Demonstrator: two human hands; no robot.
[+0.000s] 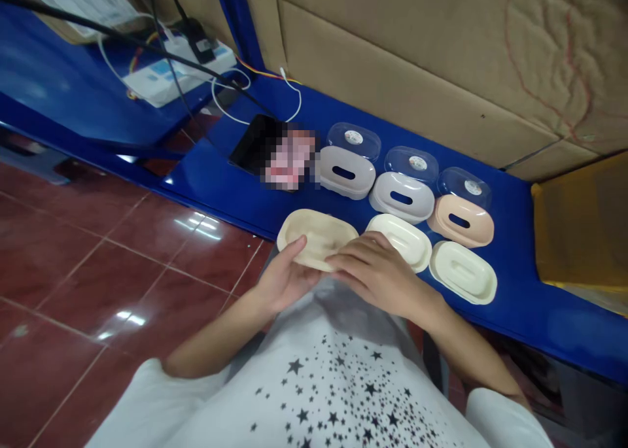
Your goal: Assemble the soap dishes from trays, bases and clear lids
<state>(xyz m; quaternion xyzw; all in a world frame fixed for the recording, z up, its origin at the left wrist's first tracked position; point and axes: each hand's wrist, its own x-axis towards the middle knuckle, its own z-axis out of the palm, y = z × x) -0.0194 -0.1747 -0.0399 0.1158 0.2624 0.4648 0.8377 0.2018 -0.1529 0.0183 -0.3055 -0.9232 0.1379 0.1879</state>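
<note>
A cream oval soap dish tray [316, 232] is held up near my body, at the front edge of the blue table. My left hand [287, 275] grips its left end, thumb over the rim and fingers underneath. Across its right end lies my right hand [375, 271], the bent fingers at the near rim; its thumb is hidden. Just beyond my right hand is a second cream tray [407, 242], partly covered by the hand. Another cream tray [464, 271] lies to its right.
Behind the trays stand two greyish slotted soap dishes [347, 171] [402, 197] and a peach one [461, 220], with clear lids [354, 140] behind them. A black object with a blurred screen [260, 144], a power strip [179, 72] and cables lie left. Cardboard [417, 55] lines the back.
</note>
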